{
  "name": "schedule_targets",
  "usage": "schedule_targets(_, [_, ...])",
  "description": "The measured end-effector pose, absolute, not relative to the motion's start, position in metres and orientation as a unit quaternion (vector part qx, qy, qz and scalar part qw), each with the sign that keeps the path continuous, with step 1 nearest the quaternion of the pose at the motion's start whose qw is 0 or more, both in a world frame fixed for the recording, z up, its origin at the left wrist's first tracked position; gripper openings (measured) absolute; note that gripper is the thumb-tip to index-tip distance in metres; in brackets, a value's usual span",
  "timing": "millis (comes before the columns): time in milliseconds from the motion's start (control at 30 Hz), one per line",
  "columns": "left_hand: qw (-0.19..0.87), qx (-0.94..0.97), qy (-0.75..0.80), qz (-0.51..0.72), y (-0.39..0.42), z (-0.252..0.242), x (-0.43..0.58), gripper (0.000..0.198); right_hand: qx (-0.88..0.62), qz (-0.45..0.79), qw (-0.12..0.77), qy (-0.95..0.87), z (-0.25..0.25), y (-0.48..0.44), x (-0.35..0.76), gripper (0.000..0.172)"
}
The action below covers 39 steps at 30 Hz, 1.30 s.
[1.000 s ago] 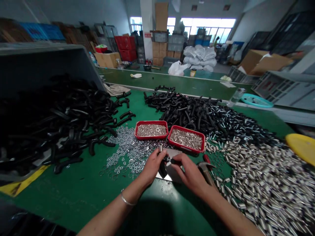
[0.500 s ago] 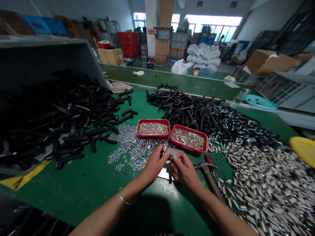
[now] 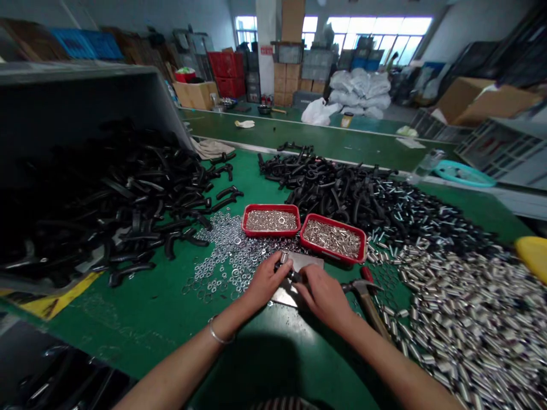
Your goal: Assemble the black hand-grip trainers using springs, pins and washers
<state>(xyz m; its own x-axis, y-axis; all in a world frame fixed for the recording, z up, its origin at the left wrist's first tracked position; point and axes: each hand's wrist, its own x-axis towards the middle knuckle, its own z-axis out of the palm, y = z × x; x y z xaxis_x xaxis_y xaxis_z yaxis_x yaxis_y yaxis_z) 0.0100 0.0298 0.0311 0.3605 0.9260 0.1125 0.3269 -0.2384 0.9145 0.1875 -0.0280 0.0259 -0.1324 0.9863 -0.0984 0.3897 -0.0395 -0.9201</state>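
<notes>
My left hand [image 3: 265, 281] and my right hand [image 3: 323, 296] meet over a small metal plate [image 3: 304, 263] on the green table. Together they pinch a short black curved part with a silver threaded end [image 3: 284, 257] sticking up beside my left thumb. Both hands are closed round it. Just beyond the plate stand two red trays: the left tray [image 3: 247, 221] holds washers, the right tray [image 3: 362, 239] holds small silver pieces. Loose washers [image 3: 222, 256] lie scattered to the left of my left hand. A hammer [image 3: 367, 299] lies right of my right hand.
A big heap of black curved parts [image 3: 106, 199] spills from a grey bin [image 3: 85, 102] on the left. Another black heap [image 3: 333, 188] lies behind the trays. Silver sleeves [image 3: 461, 307] cover the right side. A yellow dish [image 3: 534, 253] and a teal dish [image 3: 464, 173] sit far right.
My hands have drawn closer together on the black part and sunk slightly toward the plate. The camera has shifted a little, so the trays sit further right.
</notes>
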Motion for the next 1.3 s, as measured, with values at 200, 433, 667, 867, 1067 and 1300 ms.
schedule_targets(200, [0.389,0.752,0.411,0.338,0.023,0.034,0.007,0.025,-0.491,0.558,0.275,-0.610,0.028,-0.033,0.182,0.067])
schedule_targets(433, [0.406,0.732,0.380,0.393,0.008,0.039,0.019,0.021,-0.510,0.580,0.266,-0.577,0.036,-0.039,0.188,0.067])
schedule_targets(667, [0.374,0.717,0.421,0.410,-0.002,0.038,0.023,0.020,-0.501,0.561,0.362,-0.552,0.036,-0.050,0.191,0.046])
schedule_targets(867, [0.372,0.712,0.419,0.424,-0.009,0.041,0.027,0.021,-0.482,0.535,0.444,-0.533,0.041,-0.059,0.184,0.039])
schedule_targets(1067, [0.320,0.717,0.429,0.446,-0.020,0.047,0.028,0.019,-0.454,0.603,0.457,-0.471,0.048,-0.067,0.178,0.028])
schedule_targets(1300, [0.307,0.755,0.440,0.377,-0.008,0.040,0.028,0.021,-0.494,0.586,0.396,-0.506,0.042,-0.065,0.187,0.029])
